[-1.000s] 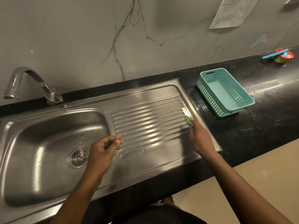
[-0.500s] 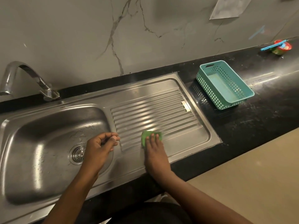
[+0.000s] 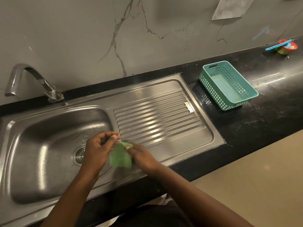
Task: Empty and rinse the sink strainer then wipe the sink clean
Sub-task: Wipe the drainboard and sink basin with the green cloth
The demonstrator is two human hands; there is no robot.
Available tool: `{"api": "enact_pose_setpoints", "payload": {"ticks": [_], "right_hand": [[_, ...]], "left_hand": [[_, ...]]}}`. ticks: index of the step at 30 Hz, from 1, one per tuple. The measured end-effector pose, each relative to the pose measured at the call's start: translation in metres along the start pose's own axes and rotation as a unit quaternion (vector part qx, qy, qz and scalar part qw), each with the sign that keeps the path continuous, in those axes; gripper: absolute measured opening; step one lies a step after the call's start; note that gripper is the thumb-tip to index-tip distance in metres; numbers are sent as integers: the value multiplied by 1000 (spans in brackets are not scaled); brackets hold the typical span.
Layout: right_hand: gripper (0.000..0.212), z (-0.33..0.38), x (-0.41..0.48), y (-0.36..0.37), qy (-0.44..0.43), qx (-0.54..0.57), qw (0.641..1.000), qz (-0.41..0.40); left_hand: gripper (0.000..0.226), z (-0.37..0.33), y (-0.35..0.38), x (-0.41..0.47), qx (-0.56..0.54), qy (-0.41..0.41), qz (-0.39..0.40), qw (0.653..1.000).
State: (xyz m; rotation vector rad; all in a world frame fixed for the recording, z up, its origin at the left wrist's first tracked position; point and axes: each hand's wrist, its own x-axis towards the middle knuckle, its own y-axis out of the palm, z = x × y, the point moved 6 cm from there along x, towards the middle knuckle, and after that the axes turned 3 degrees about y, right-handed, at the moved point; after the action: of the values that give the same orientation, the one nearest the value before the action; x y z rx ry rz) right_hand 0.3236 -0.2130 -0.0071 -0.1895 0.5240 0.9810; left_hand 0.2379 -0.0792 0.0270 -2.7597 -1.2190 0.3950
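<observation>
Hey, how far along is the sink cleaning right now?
The strainer sits in the drain with no scraps visible, so emptying looks done. In hand: the right hand grips the green cloth beside the curled left hand, above the right edge of the basin. Left: the basin shows water spots, so it probably needs wiping.

Black countertop [image 3: 270,122], inset steel sink [image 3: 164,89], teal basket [image 3: 211,92] (perforated sides), small red bowl [image 3: 288,46] at far right
</observation>
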Motion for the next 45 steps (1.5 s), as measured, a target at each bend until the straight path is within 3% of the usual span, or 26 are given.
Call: {"api": "enact_pose_setpoints", "payload": {"ticks": [3, 9, 11, 14, 15, 17, 19, 25, 27, 30, 38, 42, 45], "right_hand": [[23, 2, -10, -58, 43, 100, 991, -83], [27, 4, -18, -209, 26, 34, 958, -285], [26, -1, -21, -241, 18, -43, 941, -337], [52, -6, -26, -264, -11, -261, 878, -401], [58, -6, -25, -264, -26, -351, 851, -390], [62, -16, -14, -256, -22, -530, 796, -291], [68, -32, -6, -251, 19, -593, 778, -204], [58, -34, -2, -208, 6, -518, 803, -293], [64, -38, 5, -174, -2, -532, 791, -304], [72, -43, 12, -120, -32, -503, 807, -308], [68, -51, 33, 39, -149, -559, 806, -123], [53, -17, 29, 12, -162, -386, 906, -59], [45, 12, 23, -57, -146, -275, 936, -165]], "left_hand": [[14, -3, -3, 1, 6, 11, -11, 1000], [14, -4, 4, -1, 3, 5, -7, 1000], [14, -3, 9, -3, 4, 1, -4, 1000], [14, 0, 13, -3, -1, -9, -4, 1000], [14, 1, 13, -3, -1, -11, -3, 1000], [15, 3, 12, -3, 0, -12, 0, 1000], [15, 5, 9, -3, 2, -15, 0, 1000], [14, 8, 2, -1, 1, -27, -2, 1000], [14, 9, 1, 0, 0, -29, -1, 1000], [14, 9, 0, 3, -1, -28, 3, 1000], [15, 9, -1, 13, 16, -20, 21, 999], [15, 6, 0, 14, 9, -14, 13, 1000], [14, 5, 4, 14, 8, -12, 14, 1000]]}}
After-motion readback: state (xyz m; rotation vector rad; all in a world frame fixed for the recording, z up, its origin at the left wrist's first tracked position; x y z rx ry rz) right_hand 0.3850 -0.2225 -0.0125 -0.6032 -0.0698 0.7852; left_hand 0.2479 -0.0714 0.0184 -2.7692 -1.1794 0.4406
